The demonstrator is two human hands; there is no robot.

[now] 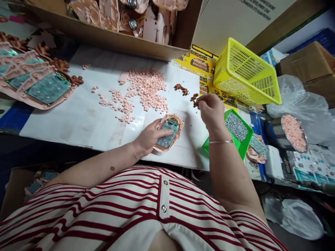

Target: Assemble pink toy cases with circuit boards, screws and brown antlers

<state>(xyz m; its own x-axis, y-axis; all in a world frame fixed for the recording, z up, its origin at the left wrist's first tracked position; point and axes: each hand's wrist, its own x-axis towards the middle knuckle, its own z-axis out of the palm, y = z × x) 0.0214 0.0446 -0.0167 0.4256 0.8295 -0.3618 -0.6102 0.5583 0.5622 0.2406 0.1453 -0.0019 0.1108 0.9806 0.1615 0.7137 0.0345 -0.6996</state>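
My left hand (150,136) is wrapped round a pink plastic shell with a green circuit board (169,134) in it, the thumb lying over the board. My right hand (211,108) is out over the table, its fingertips pinched at a small brown plastic piece (195,99). Whether that piece is lifted or only touched, I cannot tell. Another brown piece (181,89) lies a little to the left of it. Left of the held shell is a heap of small pink plastic parts (148,87), with more scattered nearby.
A cardboard box (110,40) of pink shells stands at the back. Stacked shells with boards (39,83) lie at far left. On the right are a yellow basket (246,75), a green bin (247,150) of small metal screws and a container of pink bits (294,134).
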